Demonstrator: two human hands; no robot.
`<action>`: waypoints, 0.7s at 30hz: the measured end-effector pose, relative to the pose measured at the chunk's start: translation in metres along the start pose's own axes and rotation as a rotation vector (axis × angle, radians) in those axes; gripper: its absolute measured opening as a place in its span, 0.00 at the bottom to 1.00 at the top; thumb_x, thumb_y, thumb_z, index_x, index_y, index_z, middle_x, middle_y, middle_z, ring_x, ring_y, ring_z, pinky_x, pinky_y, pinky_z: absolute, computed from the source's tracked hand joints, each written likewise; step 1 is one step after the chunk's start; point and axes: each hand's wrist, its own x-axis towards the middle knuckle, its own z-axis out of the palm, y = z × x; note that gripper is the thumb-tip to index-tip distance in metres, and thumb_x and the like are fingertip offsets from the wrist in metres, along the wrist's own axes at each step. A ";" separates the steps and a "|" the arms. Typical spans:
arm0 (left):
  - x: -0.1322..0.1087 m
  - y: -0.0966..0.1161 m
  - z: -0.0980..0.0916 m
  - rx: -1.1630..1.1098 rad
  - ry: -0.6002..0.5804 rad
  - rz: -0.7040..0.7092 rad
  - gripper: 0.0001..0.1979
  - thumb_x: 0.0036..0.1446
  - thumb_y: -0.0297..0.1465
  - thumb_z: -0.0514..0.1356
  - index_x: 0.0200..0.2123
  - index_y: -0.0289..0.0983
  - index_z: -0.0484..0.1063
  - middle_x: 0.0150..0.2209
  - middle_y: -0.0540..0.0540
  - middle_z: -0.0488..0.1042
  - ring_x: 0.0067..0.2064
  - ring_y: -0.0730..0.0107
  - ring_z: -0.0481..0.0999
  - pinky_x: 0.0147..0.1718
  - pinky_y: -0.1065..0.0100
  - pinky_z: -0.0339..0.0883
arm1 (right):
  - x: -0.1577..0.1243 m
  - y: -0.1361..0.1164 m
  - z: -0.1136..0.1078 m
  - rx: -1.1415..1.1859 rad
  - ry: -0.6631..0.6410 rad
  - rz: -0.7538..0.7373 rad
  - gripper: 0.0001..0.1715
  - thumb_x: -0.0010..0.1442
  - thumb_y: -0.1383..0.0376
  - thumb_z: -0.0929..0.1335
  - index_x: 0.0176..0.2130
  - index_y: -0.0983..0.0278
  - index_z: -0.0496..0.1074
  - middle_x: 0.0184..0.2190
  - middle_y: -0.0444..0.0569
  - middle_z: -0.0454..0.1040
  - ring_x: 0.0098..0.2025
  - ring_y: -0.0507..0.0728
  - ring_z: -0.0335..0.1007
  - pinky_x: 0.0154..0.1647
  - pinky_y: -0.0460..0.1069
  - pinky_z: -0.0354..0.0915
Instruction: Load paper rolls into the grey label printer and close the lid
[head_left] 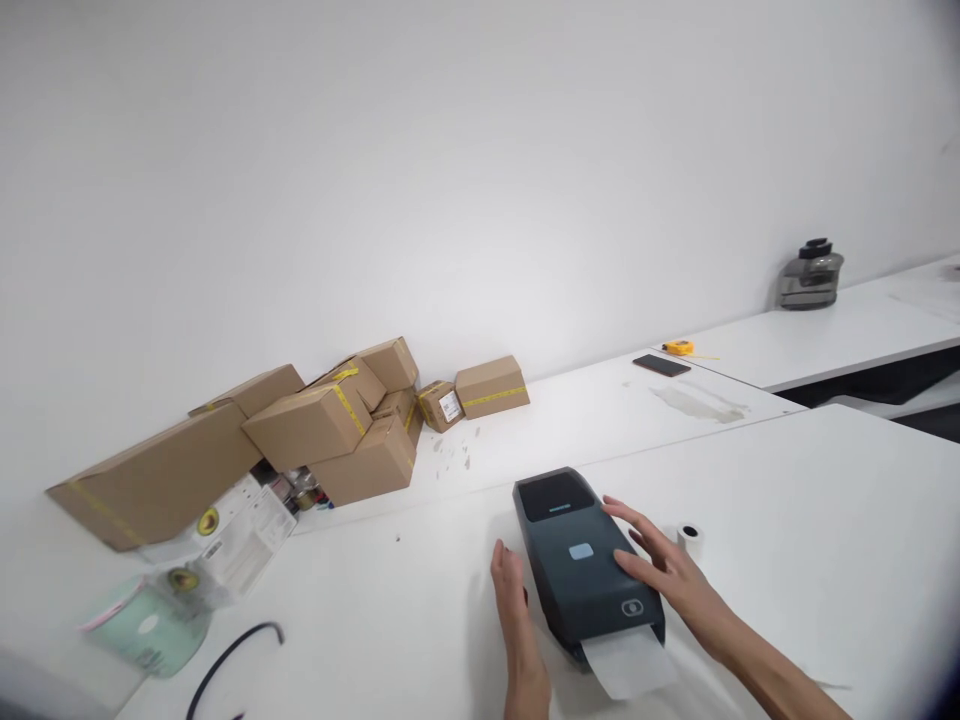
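A dark grey-blue device like a payment terminal (596,570) lies on the white table, its black screen at the far end. A white paper slip (628,662) sticks out of its near end. My right hand (667,570) is open, fingers spread over the device's right edge and top. My left hand (514,610) stands on edge beside the device's left side, fingers stretched out and close together; its thumb is mostly hidden, and I cannot tell whether it touches the side. A small white paper roll (691,541) stands just beyond my right hand.
Brown cardboard boxes (307,428) are piled by the wall at left, with a smaller box (492,387) nearby. Plastic packaging (244,545), a mint-green container (154,625) and a black cable (229,655) lie nearer. A phone (661,365), yellow tape measure (679,348) and smoky jug (811,277) are at right.
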 end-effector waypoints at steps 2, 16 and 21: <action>-0.014 0.009 0.004 -0.016 -0.065 -0.093 0.41 0.56 0.53 0.58 0.68 0.46 0.50 0.71 0.46 0.48 0.70 0.60 0.52 0.62 0.63 0.59 | -0.006 0.012 0.000 0.061 0.028 0.098 0.40 0.57 0.44 0.69 0.65 0.44 0.59 0.70 0.43 0.54 0.68 0.70 0.52 0.61 0.62 0.63; -0.020 -0.019 0.009 -0.018 -0.019 -0.119 0.43 0.53 0.50 0.62 0.67 0.41 0.52 0.65 0.39 0.62 0.62 0.53 0.68 0.50 0.66 0.70 | -0.015 0.038 0.007 0.205 -0.007 0.229 0.46 0.57 0.42 0.67 0.68 0.52 0.56 0.68 0.43 0.56 0.68 0.68 0.54 0.65 0.62 0.59; -0.020 -0.019 0.011 0.020 -0.022 -0.111 0.44 0.52 0.52 0.62 0.66 0.42 0.53 0.67 0.39 0.59 0.63 0.52 0.65 0.51 0.64 0.69 | -0.015 0.040 0.013 0.334 -0.032 0.226 0.46 0.58 0.43 0.66 0.69 0.51 0.51 0.68 0.46 0.57 0.68 0.68 0.55 0.65 0.63 0.59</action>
